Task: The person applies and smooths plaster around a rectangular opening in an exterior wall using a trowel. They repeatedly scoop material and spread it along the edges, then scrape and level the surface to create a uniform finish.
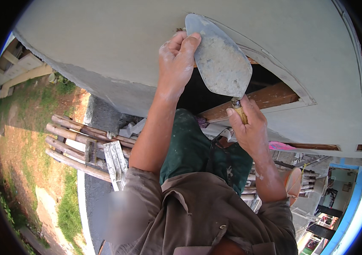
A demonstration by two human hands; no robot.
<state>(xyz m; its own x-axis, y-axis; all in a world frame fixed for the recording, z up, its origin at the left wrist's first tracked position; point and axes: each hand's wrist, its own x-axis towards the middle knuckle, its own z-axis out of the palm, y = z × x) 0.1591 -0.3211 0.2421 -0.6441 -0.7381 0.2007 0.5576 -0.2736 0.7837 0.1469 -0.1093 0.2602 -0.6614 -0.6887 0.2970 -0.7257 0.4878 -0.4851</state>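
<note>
– What surrounds the person?
– A smooth grey wall with a dark curved-edged opening, bamboo poles at left, and beyond them a sunlit, patchily grassed yard.
– And the trowel?
– Before that opening, tip up: a leaf-shaped metal blade, crusted pale grey. The right hand grasps its yellowish wooden handle; the left hand pinches the blade's edge near the tip.

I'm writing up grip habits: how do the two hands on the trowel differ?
The left hand touches the trowel blade near its edge; the right hand holds the wooden handle. The left hand is higher in the picture, the right hand lower. Both are bare, thumbs showing.
</note>
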